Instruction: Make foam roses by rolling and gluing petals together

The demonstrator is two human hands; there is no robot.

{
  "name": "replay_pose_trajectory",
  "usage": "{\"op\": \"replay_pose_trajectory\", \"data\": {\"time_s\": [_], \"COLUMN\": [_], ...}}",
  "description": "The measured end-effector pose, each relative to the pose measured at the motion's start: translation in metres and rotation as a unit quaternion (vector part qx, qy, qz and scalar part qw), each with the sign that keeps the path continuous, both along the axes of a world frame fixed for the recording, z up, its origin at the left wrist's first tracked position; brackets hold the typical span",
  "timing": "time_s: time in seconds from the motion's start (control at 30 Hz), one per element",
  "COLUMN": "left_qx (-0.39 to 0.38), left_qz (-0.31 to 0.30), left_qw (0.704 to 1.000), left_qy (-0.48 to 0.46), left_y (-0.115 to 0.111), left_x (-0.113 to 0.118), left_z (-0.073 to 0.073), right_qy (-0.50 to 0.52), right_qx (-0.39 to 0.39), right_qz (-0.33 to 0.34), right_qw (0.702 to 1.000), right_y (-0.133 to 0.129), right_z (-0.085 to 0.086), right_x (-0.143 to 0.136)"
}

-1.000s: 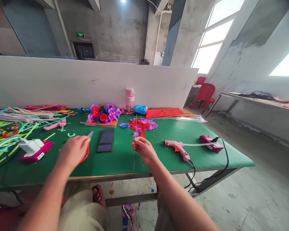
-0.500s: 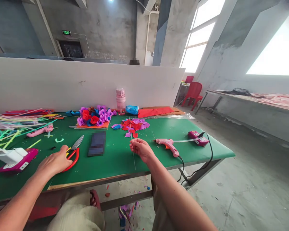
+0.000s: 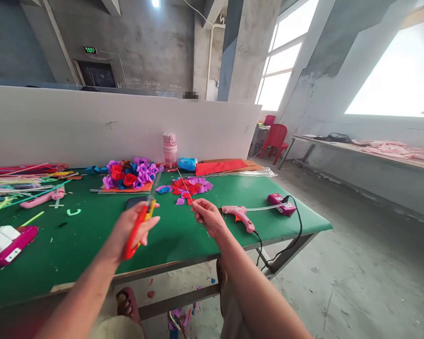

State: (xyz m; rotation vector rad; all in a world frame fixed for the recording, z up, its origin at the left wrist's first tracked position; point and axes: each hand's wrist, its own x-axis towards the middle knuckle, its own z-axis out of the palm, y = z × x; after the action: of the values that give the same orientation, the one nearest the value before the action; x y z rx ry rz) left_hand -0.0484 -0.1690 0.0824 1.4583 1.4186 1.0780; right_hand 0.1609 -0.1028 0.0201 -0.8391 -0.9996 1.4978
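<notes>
Scissors with red and yellow handles are in my left hand, lifted off the green table, blades pointing up and away; the hand is slightly blurred. Between the pinched fingers of my right hand is a thin wire, slanting up to the left. Just beyond that hand lies a pile of red, purple and blue petals. A dark phone is partly hidden behind my left hand. The pink glue gun rests close to the right of my right hand.
Purple, red and blue paper flowers sit at the back beside a pink bottle. Magenta power strips stand at both sides, one with a trailing black cord. Coloured strips and sticks cover the left. A white board closes the back.
My left hand has picked the scissors up from the table and brought them right, towards my right hand. The wire has tilted further left in my right hand. The view has shifted slightly.
</notes>
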Motion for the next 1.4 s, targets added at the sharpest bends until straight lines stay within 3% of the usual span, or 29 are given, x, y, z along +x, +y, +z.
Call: {"op": "replay_pose_trajectory", "data": {"time_s": [0.13, 0.23, 0.3, 0.4, 0.53, 0.67, 0.87, 1.4], "left_qx": [-0.095, -0.122, -0.099, -0.016, 0.016, -0.001, 0.021, 0.046], "left_qz": [-0.074, -0.051, -0.026, -0.014, -0.06, -0.119, -0.116, -0.113], "left_qw": [0.992, 0.989, 0.994, 0.974, 0.936, 0.916, 0.91, 0.921], "left_qy": [-0.048, -0.061, 0.046, 0.226, 0.346, 0.382, 0.398, 0.369], "left_y": [0.012, 0.007, 0.004, 0.001, -0.004, -0.01, -0.01, -0.001], "left_x": [0.032, 0.031, 0.025, 0.018, 0.02, 0.029, 0.034, 0.031], "left_z": [-0.031, -0.043, -0.042, -0.033, -0.026, -0.028, -0.031, -0.041], "right_qy": [-0.071, -0.148, -0.212, -0.279, -0.349, -0.379, -0.381, -0.367], "right_qx": [0.044, 0.108, 0.162, 0.212, 0.241, 0.27, 0.3, 0.295], "right_qz": [-0.081, -0.172, -0.219, -0.243, -0.223, -0.185, -0.127, -0.104], "right_qw": [0.993, 0.968, 0.939, 0.904, 0.878, 0.865, 0.865, 0.876], "right_y": [0.009, 0.014, 0.011, 0.001, -0.012, -0.014, -0.019, -0.02], "right_z": [-0.005, -0.002, 0.004, 0.016, 0.026, 0.025, 0.02, 0.021], "right_x": [0.009, 0.017, 0.02, 0.018, 0.01, 0.004, -0.001, -0.002]}}
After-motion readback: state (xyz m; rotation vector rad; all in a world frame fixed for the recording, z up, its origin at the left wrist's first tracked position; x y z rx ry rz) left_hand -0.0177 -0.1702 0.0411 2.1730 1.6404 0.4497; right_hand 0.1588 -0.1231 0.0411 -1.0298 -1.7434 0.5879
